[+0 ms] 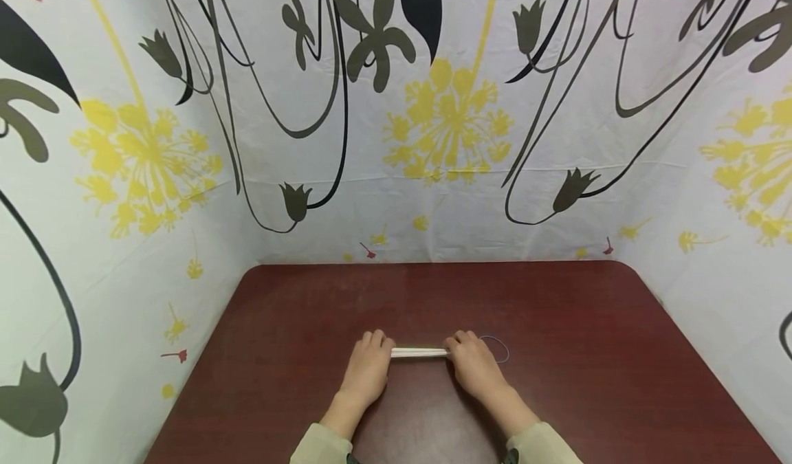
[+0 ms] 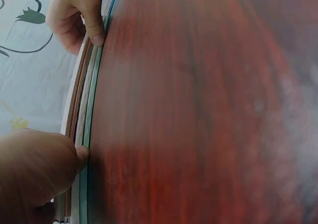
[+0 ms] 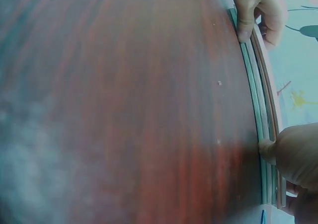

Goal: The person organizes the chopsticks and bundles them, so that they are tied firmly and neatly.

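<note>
Several thin, straight pale sticks (image 1: 419,352) lie side by side, running left to right low over the table. My left hand (image 1: 368,366) pinches their left end, the thumb on the near side and the fingers behind. At the right end, my right hand (image 1: 475,366) grips the sticks the same way. Between the hands the middle stretch shows bare, and in the left wrist view narrow gaps run between the sticks (image 2: 90,85). A thin bluish loop of cord or band (image 1: 508,354) shows just beyond the right hand, partly hidden behind it.
A dark red-brown wooden table (image 1: 297,313) with rounded far corners spreads under both hands. White cloth (image 1: 365,141) printed with yellow, grey and black flowers hangs behind the table and along both sides.
</note>
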The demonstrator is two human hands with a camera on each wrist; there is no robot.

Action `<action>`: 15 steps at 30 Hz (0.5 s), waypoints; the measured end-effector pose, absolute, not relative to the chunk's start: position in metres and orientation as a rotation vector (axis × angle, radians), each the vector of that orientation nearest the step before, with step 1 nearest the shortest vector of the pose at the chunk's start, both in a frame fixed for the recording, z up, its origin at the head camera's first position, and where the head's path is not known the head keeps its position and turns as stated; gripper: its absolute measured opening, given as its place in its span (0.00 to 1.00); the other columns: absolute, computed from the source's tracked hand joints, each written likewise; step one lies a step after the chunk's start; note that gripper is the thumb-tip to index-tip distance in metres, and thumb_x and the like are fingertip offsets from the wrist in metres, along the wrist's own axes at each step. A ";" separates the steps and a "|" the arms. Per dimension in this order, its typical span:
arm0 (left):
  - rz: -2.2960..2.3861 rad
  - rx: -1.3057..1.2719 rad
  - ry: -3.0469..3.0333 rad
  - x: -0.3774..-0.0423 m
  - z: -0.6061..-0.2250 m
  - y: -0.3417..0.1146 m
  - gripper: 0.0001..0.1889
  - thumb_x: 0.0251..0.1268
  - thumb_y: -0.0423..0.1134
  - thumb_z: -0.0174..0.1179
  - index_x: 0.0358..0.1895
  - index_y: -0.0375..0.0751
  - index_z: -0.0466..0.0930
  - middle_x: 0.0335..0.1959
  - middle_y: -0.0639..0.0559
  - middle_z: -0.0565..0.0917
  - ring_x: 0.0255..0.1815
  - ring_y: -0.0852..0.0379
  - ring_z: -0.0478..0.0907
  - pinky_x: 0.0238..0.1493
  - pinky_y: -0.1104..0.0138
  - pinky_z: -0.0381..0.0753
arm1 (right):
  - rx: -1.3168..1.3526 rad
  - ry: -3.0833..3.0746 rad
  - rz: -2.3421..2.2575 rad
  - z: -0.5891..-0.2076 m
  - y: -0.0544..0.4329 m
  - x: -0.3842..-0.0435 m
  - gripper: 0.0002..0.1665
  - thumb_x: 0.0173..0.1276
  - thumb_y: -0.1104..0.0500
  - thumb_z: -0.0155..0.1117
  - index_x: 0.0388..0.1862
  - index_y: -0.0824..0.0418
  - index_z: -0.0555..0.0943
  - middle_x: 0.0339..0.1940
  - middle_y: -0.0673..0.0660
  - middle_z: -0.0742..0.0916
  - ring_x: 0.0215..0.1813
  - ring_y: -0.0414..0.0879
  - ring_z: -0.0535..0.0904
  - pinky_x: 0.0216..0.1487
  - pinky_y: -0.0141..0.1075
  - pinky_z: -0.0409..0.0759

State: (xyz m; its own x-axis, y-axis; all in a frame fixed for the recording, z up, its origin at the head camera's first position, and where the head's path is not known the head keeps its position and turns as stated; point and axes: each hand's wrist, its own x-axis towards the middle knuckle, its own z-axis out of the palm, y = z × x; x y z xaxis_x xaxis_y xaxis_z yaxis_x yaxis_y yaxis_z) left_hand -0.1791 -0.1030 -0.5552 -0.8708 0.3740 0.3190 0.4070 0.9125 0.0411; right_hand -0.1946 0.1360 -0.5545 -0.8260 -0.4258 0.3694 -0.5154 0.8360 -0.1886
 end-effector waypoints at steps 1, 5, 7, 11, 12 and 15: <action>-0.162 -0.580 -2.771 -0.179 -0.555 -0.103 0.23 0.40 0.28 0.77 0.45 0.41 0.82 0.42 0.48 0.76 0.44 0.49 0.74 0.45 0.58 0.77 | 0.706 -2.704 0.408 -0.554 0.136 -0.195 0.06 0.60 0.66 0.73 0.36 0.61 0.85 0.33 0.53 0.82 0.37 0.51 0.78 0.38 0.44 0.78; -0.186 -0.579 -2.796 -0.180 -0.554 -0.103 0.22 0.42 0.27 0.76 0.44 0.41 0.81 0.41 0.49 0.76 0.44 0.50 0.75 0.44 0.58 0.77 | 0.704 -2.687 0.420 -0.554 0.135 -0.193 0.08 0.58 0.68 0.73 0.35 0.61 0.84 0.32 0.53 0.81 0.35 0.51 0.78 0.37 0.44 0.78; -0.186 -0.577 -2.809 -0.180 -0.554 -0.103 0.21 0.43 0.27 0.75 0.44 0.42 0.81 0.40 0.50 0.77 0.43 0.50 0.75 0.44 0.59 0.77 | 0.708 -2.675 0.422 -0.553 0.135 -0.193 0.09 0.56 0.70 0.74 0.34 0.61 0.83 0.30 0.53 0.80 0.34 0.50 0.77 0.37 0.43 0.78; -0.204 -0.565 -2.813 -0.180 -0.553 -0.102 0.21 0.41 0.26 0.75 0.41 0.42 0.81 0.38 0.52 0.77 0.41 0.51 0.76 0.41 0.60 0.76 | 0.697 -2.657 0.436 -0.553 0.134 -0.192 0.13 0.52 0.73 0.74 0.32 0.60 0.82 0.29 0.51 0.79 0.33 0.49 0.76 0.37 0.41 0.79; -0.209 -0.562 -2.808 -0.180 -0.552 -0.102 0.21 0.40 0.26 0.76 0.40 0.42 0.80 0.38 0.52 0.77 0.41 0.51 0.76 0.40 0.61 0.76 | 0.694 -2.653 0.443 -0.553 0.134 -0.192 0.14 0.51 0.73 0.74 0.32 0.60 0.82 0.29 0.51 0.79 0.32 0.49 0.76 0.37 0.41 0.79; -0.230 -0.554 -2.791 -0.181 -0.551 -0.102 0.21 0.38 0.25 0.76 0.38 0.43 0.80 0.36 0.53 0.77 0.39 0.52 0.76 0.38 0.62 0.75 | 0.679 -2.643 0.463 -0.553 0.134 -0.191 0.15 0.49 0.74 0.75 0.32 0.60 0.83 0.29 0.51 0.81 0.33 0.49 0.78 0.38 0.41 0.81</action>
